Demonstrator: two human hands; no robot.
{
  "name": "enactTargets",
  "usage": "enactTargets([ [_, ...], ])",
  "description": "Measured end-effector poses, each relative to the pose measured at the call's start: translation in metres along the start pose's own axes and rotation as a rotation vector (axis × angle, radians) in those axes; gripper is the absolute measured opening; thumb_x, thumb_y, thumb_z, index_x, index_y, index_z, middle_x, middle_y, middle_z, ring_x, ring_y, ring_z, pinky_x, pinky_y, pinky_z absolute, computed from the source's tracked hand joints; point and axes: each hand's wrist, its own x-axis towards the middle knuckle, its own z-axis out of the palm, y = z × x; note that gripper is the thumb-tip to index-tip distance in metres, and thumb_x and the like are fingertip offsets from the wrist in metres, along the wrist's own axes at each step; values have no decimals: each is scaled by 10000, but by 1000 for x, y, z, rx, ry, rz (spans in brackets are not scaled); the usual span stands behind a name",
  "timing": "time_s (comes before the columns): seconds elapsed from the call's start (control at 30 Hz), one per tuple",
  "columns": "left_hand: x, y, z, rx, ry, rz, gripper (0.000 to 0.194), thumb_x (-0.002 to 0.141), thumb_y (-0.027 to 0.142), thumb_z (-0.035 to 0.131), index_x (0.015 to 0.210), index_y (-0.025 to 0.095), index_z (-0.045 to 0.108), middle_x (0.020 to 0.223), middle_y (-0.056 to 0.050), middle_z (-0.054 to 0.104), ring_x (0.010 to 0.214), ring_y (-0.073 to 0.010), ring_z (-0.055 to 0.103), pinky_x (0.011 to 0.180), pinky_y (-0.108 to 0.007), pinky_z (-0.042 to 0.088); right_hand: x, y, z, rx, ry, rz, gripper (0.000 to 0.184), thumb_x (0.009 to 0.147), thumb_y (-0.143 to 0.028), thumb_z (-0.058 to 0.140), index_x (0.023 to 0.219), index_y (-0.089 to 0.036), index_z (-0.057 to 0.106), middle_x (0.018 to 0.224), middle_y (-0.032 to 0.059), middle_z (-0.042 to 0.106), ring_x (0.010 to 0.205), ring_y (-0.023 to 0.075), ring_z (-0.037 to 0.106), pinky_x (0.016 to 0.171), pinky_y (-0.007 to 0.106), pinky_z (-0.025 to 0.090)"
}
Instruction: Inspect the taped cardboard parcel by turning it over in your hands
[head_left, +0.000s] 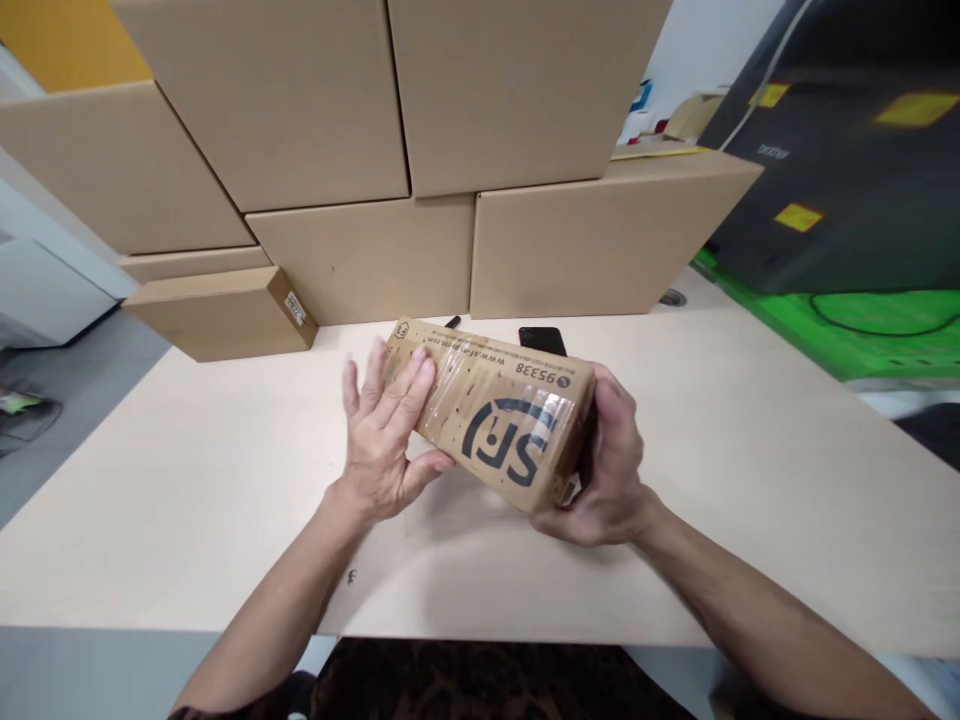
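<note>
So you've got printed box tilted over worktop, big dark SF logo and 95338 reading upside down from your side. Right hand wrapped round its right end, left hand laid on far-left part of printed face, fingers spread. Shiny clear tape on top. Black flat thing just behind box, small dark item too. Plain cartons stacked along back, flat carton at left.
</note>
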Motion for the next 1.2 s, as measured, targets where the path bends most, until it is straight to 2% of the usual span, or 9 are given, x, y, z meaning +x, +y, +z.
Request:
enactTargets([
  [0.13, 3, 20, 9, 25, -118, 184, 944, 969, 706, 643, 1748, 332, 264, 1787, -78, 381, 1638, -411, 391, 1397, -632, 92, 0, 0, 2, -111, 5, -77, 1369, 576, -563, 907, 1749, -379, 224, 1702, 107, 365, 1410, 504, 489, 1128, 749, 476],
  [0.3, 2, 50, 16, -86, -258, 304, 907, 891, 588, 823, 1677, 481, 382, 1552, -2, 686, 1454, -407, 628, 1345, -655, 251, -6, 0, 6, -165, 1, -189, 1201, 698, -636, 820, 1728, -347, 274, 1674, 141, 396, 1315, 460, 569, 962, 691, 570],
  [0.4, 4, 57, 14, -102, -313, 291, 1013, 845, 698, 813, 1704, 466, 326, 1624, -22, 620, 1435, -429, 639, 1338, -659, 251, -7, 1, 6, -160, -18, -163, 1170, 689, -629, 811, 1707, -405, 278, 1633, 125, 426, 1285, 454, 574, 938, 690, 568],
  [0.5, 12, 49, 4, -24, -271, 175, 1178, 843, 850, 687, 1768, 329, 175, 1763, -126, 413, 1581, -454, 468, 1386, -634, 33, -7, 1, 5, -147, -67, -162, 1223, 642, -627, 848, 1699, -439, 261, 1609, 117, 416, 1288, 457, 563, 930, 679, 559],
  [0.57, 18, 38, -5, 29, -255, 50, 1070, 890, 876, 584, 1751, 326, 266, 1789, -126, 364, 1644, -465, 353, 1361, -646, -122, -6, 1, 5, -148, -68, -196, 1211, 634, -599, 864, 1686, -431, 289, 1619, 115, 400, 1285, 449, 564, 933, 666, 552],
  [0.7, 24, 11, -18, 25, -225, -170, 984, 953, 835, 527, 1747, 306, 287, 1821, -133, 287, 1693, -483, 203, 1310, -713, -181, -8, 1, 7, -136, -61, -203, 1153, 650, -550, 853, 1667, -459, 317, 1620, 93, 409, 1274, 435, 570, 938, 660, 550],
  [0.9, 17, -14, -20, -104, -76, -383, 866, 999, 685, 617, 1728, 306, 345, 1850, -76, 197, 1728, -381, 140, 1394, -622, 23, -8, 4, 9, -109, -45, -178, 1285, 628, -558, 876, 1734, -401, 242, 1635, 111, 415, 1300, 455, 566, 963, 682, 537],
  [1.03, 16, -23, -19, -431, 75, -624, 791, 954, 627, 728, 1627, 257, 541, 1756, -94, 449, 1667, -367, 346, 1400, -544, 190, -5, 6, 9, -67, 5, -184, 1332, 615, -543, 871, 1759, -278, 244, 1626, 125, 447, 1328, 435, 552, 1092, 674, 506],
  [1.2, 17, -23, -14, -942, 146, -827, 713, 871, 550, 812, 1496, 234, 679, 1609, -111, 633, 1583, -378, 488, 1361, -526, 330, -6, 0, 2, 109, 41, 76, 1338, 610, -410, 937, 1750, -367, 238, 1703, 69, 393, 1525, 462, 439, 1259, 680, 419],
])
